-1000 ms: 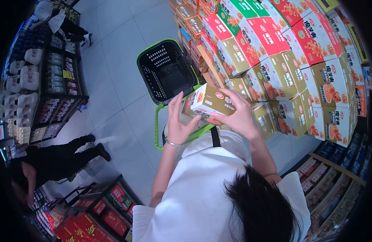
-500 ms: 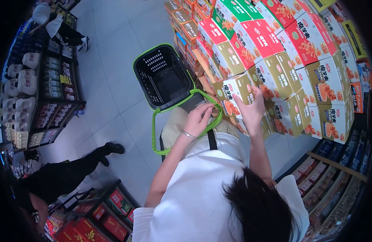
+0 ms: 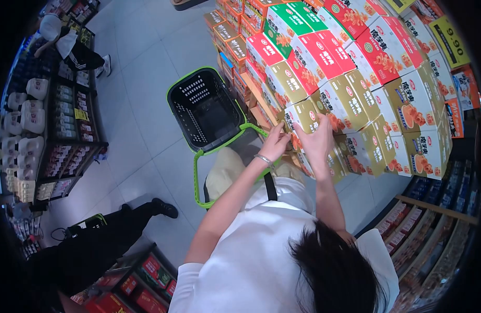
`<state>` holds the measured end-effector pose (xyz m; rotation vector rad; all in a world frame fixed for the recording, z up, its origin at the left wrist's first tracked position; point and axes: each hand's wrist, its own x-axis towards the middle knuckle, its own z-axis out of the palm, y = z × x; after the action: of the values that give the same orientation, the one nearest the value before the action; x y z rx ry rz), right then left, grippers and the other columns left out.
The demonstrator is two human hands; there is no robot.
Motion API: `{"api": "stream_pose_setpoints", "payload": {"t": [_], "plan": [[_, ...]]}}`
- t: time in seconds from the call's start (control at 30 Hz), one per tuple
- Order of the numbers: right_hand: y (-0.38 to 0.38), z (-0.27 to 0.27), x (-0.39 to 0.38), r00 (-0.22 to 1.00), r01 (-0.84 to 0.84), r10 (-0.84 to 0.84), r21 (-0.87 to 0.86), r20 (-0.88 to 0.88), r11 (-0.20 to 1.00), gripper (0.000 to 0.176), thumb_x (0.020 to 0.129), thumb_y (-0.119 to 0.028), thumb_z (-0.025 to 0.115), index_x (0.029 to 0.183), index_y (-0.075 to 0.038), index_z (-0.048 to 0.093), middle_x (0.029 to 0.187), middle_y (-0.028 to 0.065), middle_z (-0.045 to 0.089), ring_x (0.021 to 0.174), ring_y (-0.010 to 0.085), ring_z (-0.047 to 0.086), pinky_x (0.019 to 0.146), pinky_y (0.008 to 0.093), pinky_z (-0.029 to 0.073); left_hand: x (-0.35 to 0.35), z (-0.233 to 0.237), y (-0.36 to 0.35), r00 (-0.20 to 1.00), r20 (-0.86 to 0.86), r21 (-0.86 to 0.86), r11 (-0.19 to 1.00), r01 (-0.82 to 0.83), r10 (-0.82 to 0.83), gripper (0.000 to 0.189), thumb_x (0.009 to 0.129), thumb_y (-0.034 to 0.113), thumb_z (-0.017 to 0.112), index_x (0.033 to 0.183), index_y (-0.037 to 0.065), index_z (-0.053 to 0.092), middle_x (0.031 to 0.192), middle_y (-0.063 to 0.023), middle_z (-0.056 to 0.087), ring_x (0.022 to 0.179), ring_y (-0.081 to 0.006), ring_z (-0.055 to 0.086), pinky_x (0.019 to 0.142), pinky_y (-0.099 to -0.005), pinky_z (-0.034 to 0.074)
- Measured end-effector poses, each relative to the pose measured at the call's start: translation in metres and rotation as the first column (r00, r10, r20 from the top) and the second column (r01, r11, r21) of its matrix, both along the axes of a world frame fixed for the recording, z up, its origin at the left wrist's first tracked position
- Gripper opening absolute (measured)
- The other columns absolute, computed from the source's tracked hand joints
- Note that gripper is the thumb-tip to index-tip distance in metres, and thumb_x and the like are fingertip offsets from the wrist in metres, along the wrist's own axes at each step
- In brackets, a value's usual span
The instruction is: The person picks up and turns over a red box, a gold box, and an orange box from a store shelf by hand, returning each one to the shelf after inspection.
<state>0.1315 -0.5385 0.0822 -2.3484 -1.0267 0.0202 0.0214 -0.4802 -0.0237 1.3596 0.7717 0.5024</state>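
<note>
Both my hands are at a gold-and-white snack box (image 3: 304, 116) at the near edge of a stack of similar cartons. My right hand (image 3: 316, 141) grips its near right side, thumb on the front face and fingers over the far edge. At the box's left lower edge, my left hand (image 3: 276, 145) has its fingers closed against it; the fingertips are partly hidden. A bracelet circles my left wrist. The black shopping basket (image 3: 211, 117) with a green rim is left of my hands, and its green handle (image 3: 197, 180) passes beneath my left forearm.
Red cartons (image 3: 329, 55), green cartons (image 3: 298, 18) and orange boxes (image 3: 232, 47) are stacked ahead. Shelves of bottles (image 3: 65, 112) stand left. Low racks (image 3: 428, 229) lie right. One person in black (image 3: 110, 235) is behind left; another person (image 3: 68, 44) stands far left.
My left hand has moved right and forward from the basket handle area to the box. My right hand has shifted slightly left with the box, which is turned differently. The person in black has moved.
</note>
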Motion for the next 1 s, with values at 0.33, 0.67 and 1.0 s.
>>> {"api": "stream_pose_setpoints", "payload": {"t": [0.33, 0.67, 1.0], "plan": [[0.002, -0.008, 0.004, 0.987, 0.001, 0.008, -0.057, 0.163, 0.998, 0.062, 0.068, -0.038, 0.078, 0.112, -0.002, 0.052, 0.102, 0.0164, 0.058, 0.098, 0.0342, 0.056, 0.082, 0.0446, 0.046, 0.011, 0.000, -0.004, 0.980, 0.116, -0.209, 0.961, 0.183, -0.161, 0.056, 0.091, 0.013, 0.054, 0.140, -0.004, 0.035, 0.131, -0.0144, 0.051, 0.110, -0.0180, 0.055, 0.096, -0.0302, 0.042], [-0.001, -0.019, 0.010, 0.951, -0.037, 0.064, -0.094, 0.304, 0.995, 0.063, 0.072, -0.034, 0.076, 0.118, 0.000, 0.050, 0.108, 0.0165, 0.054, 0.102, 0.0333, 0.052, 0.087, 0.0425, 0.043, 0.020, 0.007, -0.010, 0.904, 0.352, -0.266, 0.899, 0.347, -0.244, 0.055, 0.092, 0.001, 0.047, 0.144, -0.001, 0.028, 0.140, -0.0111, 0.042, 0.126, -0.0170, 0.043, 0.105, -0.0294, 0.034], [-0.015, -0.019, 0.004, 0.905, -0.151, 0.172, -0.085, 0.390, 0.985, 0.062, 0.075, -0.026, 0.073, 0.128, -0.004, 0.048, 0.115, 0.0151, 0.050, 0.109, 0.0319, 0.047, 0.093, 0.0430, 0.039, 0.023, -0.007, -0.013, 0.884, 0.404, -0.349, 0.854, 0.386, -0.235, 0.063, 0.088, -0.004, 0.045, 0.147, 0.003, 0.023, 0.141, -0.0096, 0.041, 0.126, -0.0169, 0.043, 0.106, -0.0296, 0.034]]}}
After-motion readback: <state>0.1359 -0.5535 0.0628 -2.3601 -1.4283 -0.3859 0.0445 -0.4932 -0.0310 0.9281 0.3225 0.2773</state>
